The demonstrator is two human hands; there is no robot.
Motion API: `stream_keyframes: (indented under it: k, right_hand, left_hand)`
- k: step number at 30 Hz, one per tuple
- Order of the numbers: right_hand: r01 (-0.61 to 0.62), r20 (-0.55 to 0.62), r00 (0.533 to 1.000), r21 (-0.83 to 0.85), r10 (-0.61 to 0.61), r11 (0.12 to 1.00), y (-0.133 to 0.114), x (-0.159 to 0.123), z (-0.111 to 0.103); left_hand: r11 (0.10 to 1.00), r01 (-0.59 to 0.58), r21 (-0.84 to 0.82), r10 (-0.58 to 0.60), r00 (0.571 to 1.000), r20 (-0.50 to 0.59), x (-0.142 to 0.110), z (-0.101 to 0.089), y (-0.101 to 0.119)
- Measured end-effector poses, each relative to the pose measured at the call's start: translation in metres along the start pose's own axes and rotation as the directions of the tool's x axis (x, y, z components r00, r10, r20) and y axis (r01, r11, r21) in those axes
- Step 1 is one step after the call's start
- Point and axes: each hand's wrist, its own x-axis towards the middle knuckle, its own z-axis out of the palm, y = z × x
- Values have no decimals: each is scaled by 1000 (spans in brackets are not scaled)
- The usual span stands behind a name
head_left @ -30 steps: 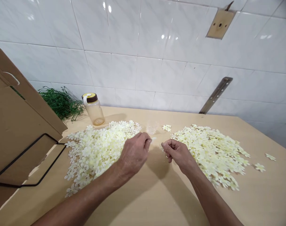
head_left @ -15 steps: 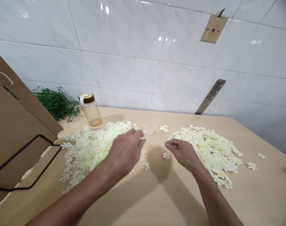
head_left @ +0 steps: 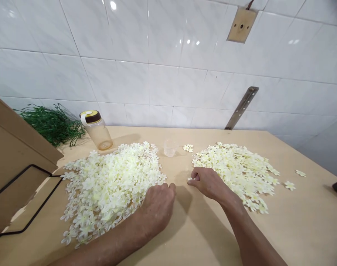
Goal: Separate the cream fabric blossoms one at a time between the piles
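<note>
Two heaps of small cream artificial flowers lie on the wooden table [head_left: 201, 236]. My left hand [head_left: 157, 205] rests knuckles up at the near right edge of the left heap [head_left: 107, 184]. Its fingers are curled down onto the table, and what lies under them is hidden. My right hand [head_left: 210, 181] sits at the near left edge of the right heap [head_left: 237, 170]. Thumb and fingers of that hand are pinched on a single flower [head_left: 190, 179] against the tabletop. The two hands are a short gap apart.
A small clear cup [head_left: 170, 147] and a few flowers [head_left: 188, 147] sit between the heaps. Behind the left heap are a capped plastic bottle [head_left: 96, 130] and green plastic stems [head_left: 49, 123]. A cardboard box [head_left: 10, 162] with a black wire frame [head_left: 30, 218] stands left. Loose flowers [head_left: 289, 185] lie right.
Both hands have come down from a raised pinch to the tabletop. The left hand moved nearer and lower to the left heap's edge; the right hand closed on a loose flower.
</note>
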Motion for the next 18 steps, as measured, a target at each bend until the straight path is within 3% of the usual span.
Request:
stream_keyframes:
  k: [3, 5, 7, 9, 11, 14, 16, 18]
  right_hand:
    - [36, -16, 999, 17, -36, 999, -1, 0, 1]
    - [91, -58, 994, 36, -89, 995, -4, -1, 0]
    - [136, -72, 989, 91, -130, 986, -9, -3, -1]
    - [152, -52, 988, 180, -145, 972, -16, -5, -2]
    - [165, -34, 986, 267, -162, 950, -23, -7, -2]
    - [205, -36, 978, 354, -205, 913, -30, -9, 2]
    - [212, -34, 975, 426, -219, 880, -31, -8, 5]
    - [180, -13, 979, 536, -206, 824, -29, -7, 9]
  left_hand:
    - [998, 48, -50, -50, 998, -45, 3, -8, -8]
    - [980, -1, -201, -31, 988, -152, 4, -10, -10]
    - [900, -60, -432, -52, 969, -243, 5, -9, -10]
    - [734, -61, -676, -129, 965, -228, 7, -7, -8]
    - [497, -1, -868, -189, 976, -109, 11, -3, -8]
    - [160, 79, -984, -181, 982, 50, 18, 4, -9]
    - [35, 84, -996, -170, 982, 77, 23, 7, -12]
    - [-36, 72, -997, -174, 982, 77, 26, 9, -15]
